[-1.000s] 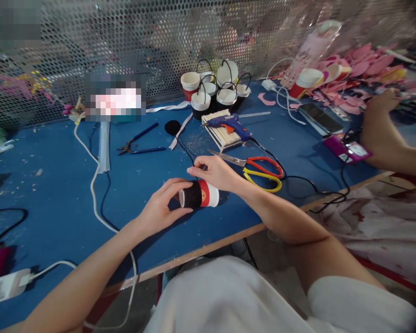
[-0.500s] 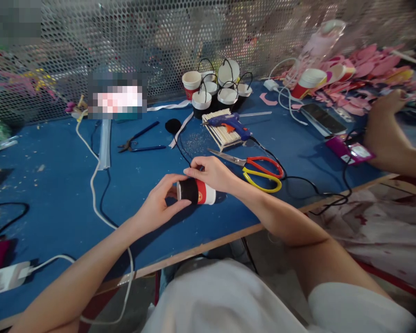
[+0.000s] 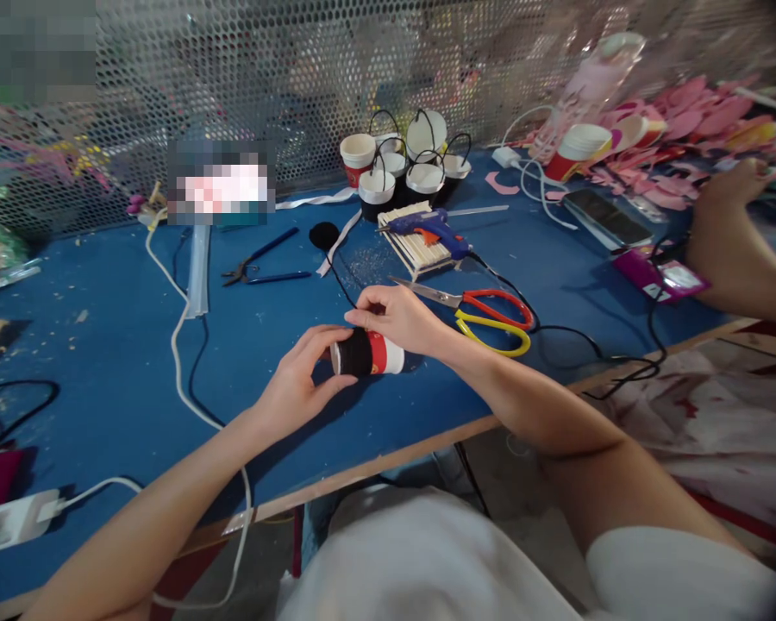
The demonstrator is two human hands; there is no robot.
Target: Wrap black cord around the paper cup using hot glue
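Note:
A red and white paper cup lies on its side just above the blue table, its left part wrapped in black yarn. My left hand grips the cup at its left end, thumb below and fingers above. My right hand pinches the yarn strand at the top of the cup. That strand runs back to a small black ball of yarn. Right of my right hand lie scissors with one red and one yellow handle.
A blue glue gun rests on a stick rack. Pliers and clear glue sticks lie left. Several cups with black handles stand behind. At right are a phone and another person's arm.
The cup has turned slightly between my hands, and its printed emblem shows less. Both hands keep nearly the same places. The view has shifted a little.

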